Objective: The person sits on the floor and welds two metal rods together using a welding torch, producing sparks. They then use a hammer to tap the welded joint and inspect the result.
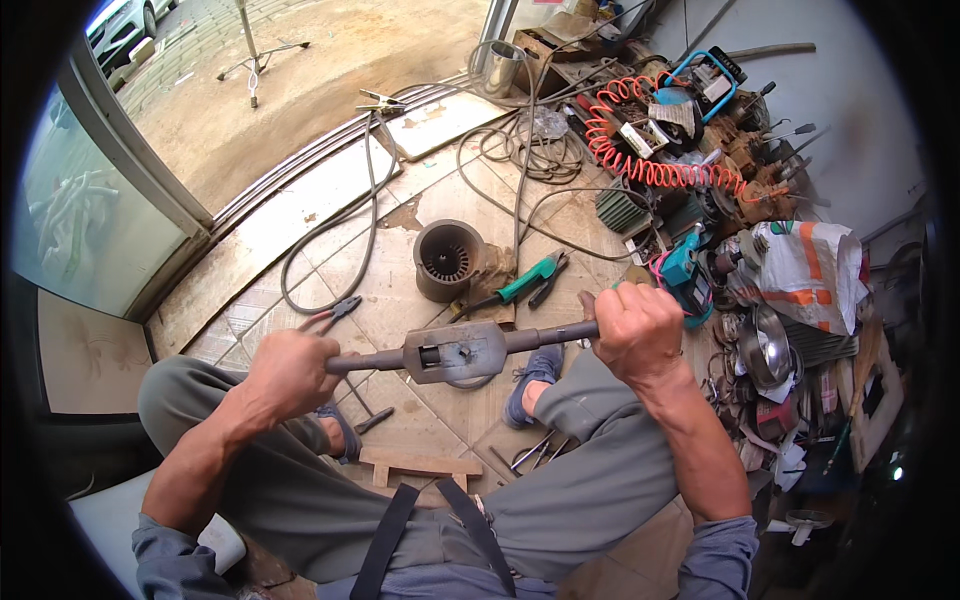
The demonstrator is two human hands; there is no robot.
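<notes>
My left hand (290, 373) is wrapped round one handle of a large steel tap wrench (480, 352). The opposite handle is in my closed right hand (640, 333). Held nearly level above my knees, the wrench has a wide middle block with a slot and a small square opening. Just beyond it, a hollow metal motor housing (425, 285) stands upright on the tiles, with slots visible inside. Red-handled pliers (345, 307) lie by my left hand. A green-handled welding electrode holder (530, 280) rests between the housing and my right hand.
A small wooden stool (420, 465) is between my feet. Cables (372, 200) loop across the floor toward a door track. At right are heaped tools and motor parts, a coiled orange hose (690, 177), a teal power tool (685, 280), a metal bowl (765, 345) and a white sack (810, 275).
</notes>
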